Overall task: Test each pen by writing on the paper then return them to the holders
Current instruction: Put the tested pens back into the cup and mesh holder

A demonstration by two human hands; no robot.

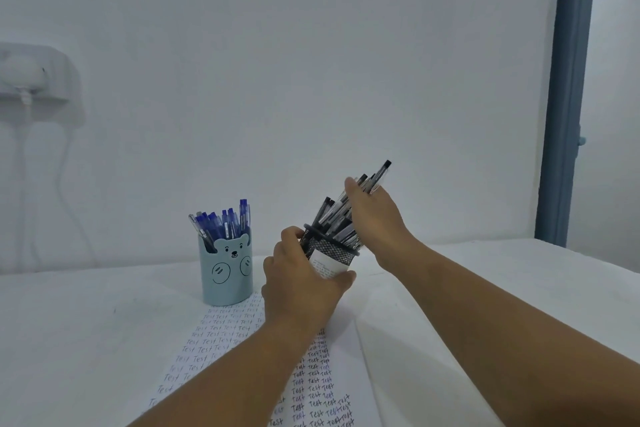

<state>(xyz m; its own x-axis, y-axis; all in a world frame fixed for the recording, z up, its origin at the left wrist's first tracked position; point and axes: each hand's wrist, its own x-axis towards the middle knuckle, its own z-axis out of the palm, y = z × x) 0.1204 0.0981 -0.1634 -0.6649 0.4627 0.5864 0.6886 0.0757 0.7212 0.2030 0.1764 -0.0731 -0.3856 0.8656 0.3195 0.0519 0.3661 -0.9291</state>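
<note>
Bear holder [227,270] left of mesh holder [329,251]

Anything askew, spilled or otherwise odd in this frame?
The black mesh holder is tipped to the right, gripped by the left hand, while the right hand grasps its black pens. The bear holder stands upright; nothing spilled.

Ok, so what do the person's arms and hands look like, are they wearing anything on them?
Both forearms are bare as far as the frame shows, no sleeves in view. The left hand and right hand show no gloves, rings, watch or bracelets.
</note>
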